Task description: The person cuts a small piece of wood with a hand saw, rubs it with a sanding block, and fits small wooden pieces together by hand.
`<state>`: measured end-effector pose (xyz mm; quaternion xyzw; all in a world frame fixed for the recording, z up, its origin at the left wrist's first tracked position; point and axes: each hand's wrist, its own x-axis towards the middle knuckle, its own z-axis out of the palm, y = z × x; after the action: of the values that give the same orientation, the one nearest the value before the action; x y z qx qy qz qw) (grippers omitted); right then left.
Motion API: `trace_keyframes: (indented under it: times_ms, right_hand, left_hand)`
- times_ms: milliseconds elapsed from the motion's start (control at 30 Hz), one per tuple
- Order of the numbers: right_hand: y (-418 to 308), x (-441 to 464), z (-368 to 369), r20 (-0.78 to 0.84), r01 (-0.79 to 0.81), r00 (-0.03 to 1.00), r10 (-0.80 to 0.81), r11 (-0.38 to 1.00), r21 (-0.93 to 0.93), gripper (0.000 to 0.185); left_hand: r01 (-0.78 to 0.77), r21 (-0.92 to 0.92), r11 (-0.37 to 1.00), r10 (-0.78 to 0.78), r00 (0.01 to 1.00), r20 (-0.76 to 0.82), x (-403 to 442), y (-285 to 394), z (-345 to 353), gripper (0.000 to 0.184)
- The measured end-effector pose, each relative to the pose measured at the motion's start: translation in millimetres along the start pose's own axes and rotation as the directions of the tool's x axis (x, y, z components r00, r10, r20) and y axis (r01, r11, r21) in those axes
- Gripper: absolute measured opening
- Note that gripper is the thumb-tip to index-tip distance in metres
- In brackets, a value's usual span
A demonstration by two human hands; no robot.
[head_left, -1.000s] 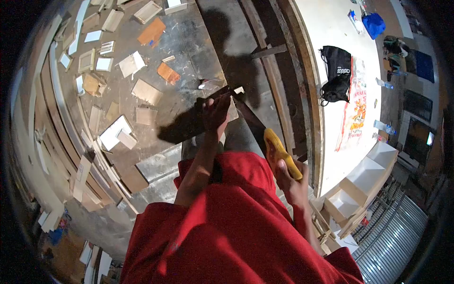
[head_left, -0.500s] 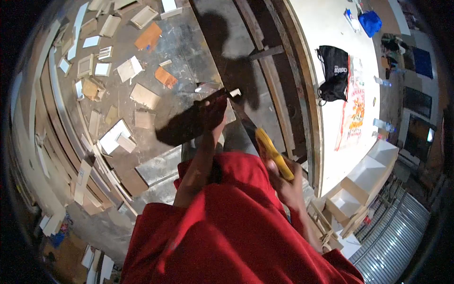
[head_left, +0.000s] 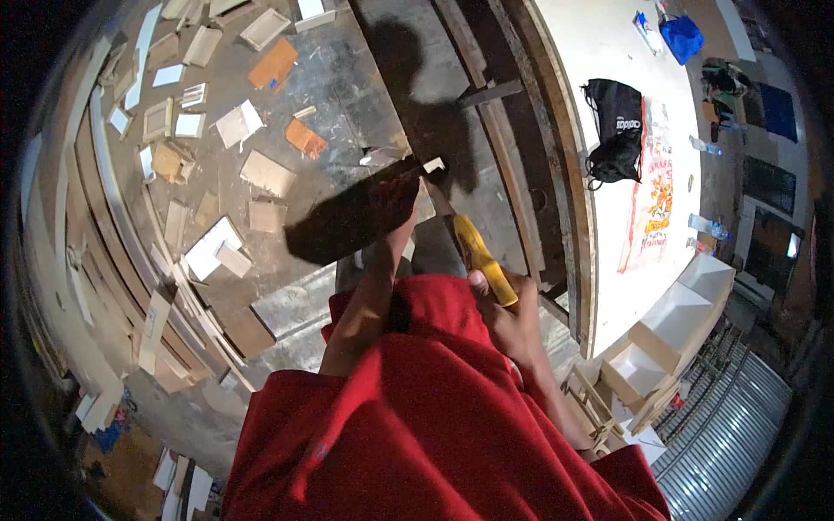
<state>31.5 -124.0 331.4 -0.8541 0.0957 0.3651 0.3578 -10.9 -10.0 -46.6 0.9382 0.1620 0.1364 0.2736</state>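
My right hand (head_left: 511, 317) is wrapped round the yellow handle of a handsaw (head_left: 483, 260). The saw's dark blade runs up and left from the handle to a small pale wood end (head_left: 434, 165). Close to that end, my left hand (head_left: 395, 198) presses on a dark, shadowed piece whose outline I cannot make out. Its fingers look bent over the piece. The blade tip is hidden in shadow beside the left hand.
Wood offcuts and small frames (head_left: 268, 173) lie scattered at the left. To the right, a white-topped table (head_left: 634, 252) carries a black drawstring bag (head_left: 617, 130) and a printed sack (head_left: 656, 204). White-lined boxes (head_left: 637, 369) stand at the lower right.
The saw and my right hand have moved left and slightly up, bringing the handle nearer to my left hand. My left hand stays in about the same place.
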Motion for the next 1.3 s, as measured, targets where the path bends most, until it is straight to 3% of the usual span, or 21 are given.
trace_keyframes:
  times_ms: [33,100,167,233,300,333,433,467,500,533,567,633,667,767,833,900,967,1100,1200,1267,1300]
  right_hand:
    - [-0.7,4.8,-6.5,0.12,0.007,0.993,-0.007,1.0,0.002,0.049]
    - [-6.3,-10.1,-17.7,0.073,0.003,0.997,-0.01,0.995,0.097,0.048]
    - [-7.9,-10.6,-13.6,0.05,-0.017,0.999,0.007,0.981,0.193,0.047]
    - [1.6,7.2,0.0,-0.015,0.048,0.999,-0.048,0.999,0.008,0.043]
    - [18.8,16.6,12.9,-0.128,0.047,0.991,-0.049,0.999,-0.013,0.04]
    - [9.0,15.2,7.6,-0.075,0.081,0.994,-0.079,0.996,0.023,0.045]
    - [-2.2,9.7,-10.0,0.149,0.034,0.988,-0.045,0.996,0.079,0.055]
    - [-1.9,4.6,-5.9,0.043,-0.002,0.999,-0.003,0.993,0.114,0.048]
    - [-1.0,-0.8,-1.8,-0.071,-0.034,0.996,0.045,0.988,0.153,0.042]
    - [7.6,8.8,10.9,-0.171,0.06,0.983,-0.06,0.998,-0.004,0.042]
    - [16.5,23.9,14.7,-0.067,-0.001,0.998,-0.002,0.999,-0.044,0.045]
    - [-8.5,23.5,3.7,0.147,-0.029,0.989,0.033,0.999,-0.03,0.045]
    - [-10.2,15.3,-1.9,0.14,-0.03,0.99,0.034,0.999,-0.03,0.045]
    - [1.2,8.3,0.2,0.049,0.032,0.998,-0.039,0.99,0.135,0.045]
    - [24.2,17.3,13.6,-0.194,0.064,0.98,-0.051,0.996,0.059,0.045]
    - [11.2,27.3,13.4,-0.144,0.102,0.985,-0.095,0.994,0.044,0.046]
    - [-1.0,25.6,1.7,0.082,0.037,0.996,-0.036,0.999,-0.008,0.045]
    - [-3.0,13.0,-0.8,0.03,0.032,0.999,-0.034,0.997,0.066,0.043]
    - [-3.9,29.2,2.9,0.052,0.055,0.997,-0.056,0.998,0.027,0.043]
    - [-1.9,31.3,3.7,0.067,0.062,0.996,-0.065,0.997,0.035,0.044]
    - [-3.6,21.3,-1.5,0.068,0.06,0.996,-0.062,0.998,0.034,0.044]
  left_hand:
    - [0.01,-0.08,0.997,-0.008,1.0,0.027,7.8,2.8,-6.5,0.044]
    - [-0.004,0.088,0.996,0.024,0.974,-0.224,15.6,9.5,-8.9,0.047]
    - [0.023,0.107,0.994,0.004,0.969,-0.247,11.0,7.6,-8.0,0.047]
    - [0.033,0.104,0.994,-0.004,0.963,-0.27,3.4,10.5,-4.1,0.047]
    - [0.033,-0.082,0.996,-0.045,0.989,-0.14,9.9,3.7,0.2,0.049]
    - [0.041,-0.141,0.989,-0.055,0.994,-0.097,15.1,4.1,-3.2,0.05]
    - [0.038,-0.068,0.997,-0.052,0.973,-0.227,10.6,-1.6,3.0,0.05]
    - [-0.001,0.126,0.992,0.021,0.988,-0.153,2.5,-4.0,6.5,0.05]
    - [-0.041,0.15,0.988,0.061,0.989,-0.134,5.6,-2.6,2.4,0.051]
    - [-0.081,0.173,0.982,0.101,0.988,-0.116,9.3,-0.9,-2.2,0.051]
    - [-0.121,0.194,0.974,0.141,0.985,-0.097,13.6,1.2,-7.8,0.051]
    - [0.006,-0.141,0.99,-0.025,0.99,-0.137,19.9,7.4,-15.0,0.053]
    - [0.002,-0.147,0.989,-0.022,0.99,-0.137,19.8,12.6,-15.0,0.053]
    - [0.073,-0.19,0.979,-0.113,0.972,-0.208,15.8,7.0,-20.6,0.051]
    - [-0.035,-0.088,0.996,0.019,0.985,-0.169,15.0,10.8,-21.9,0.049]
    - [-0.096,-0.094,0.991,0.09,0.993,-0.07,27.4,6.5,-25.5,0.048]
    - [-0.029,-0.132,0.991,-0.001,0.976,-0.22,27.5,19.2,-33.1,0.048]
    - [-0.002,-0.054,0.999,-0.009,0.978,-0.208,17.3,25.7,-49.8,0.05]
    - [-0.011,-0.056,0.998,0.006,0.996,-0.088,33.7,22.1,-48.8,0.044]
    - [-0.066,-0.166,0.984,0.017,0.959,-0.282,32.3,14.7,-30.3,0.031]
    - [-0.065,-0.168,0.984,0.016,0.96,-0.28,32.9,18.1,-30.5,0.031]
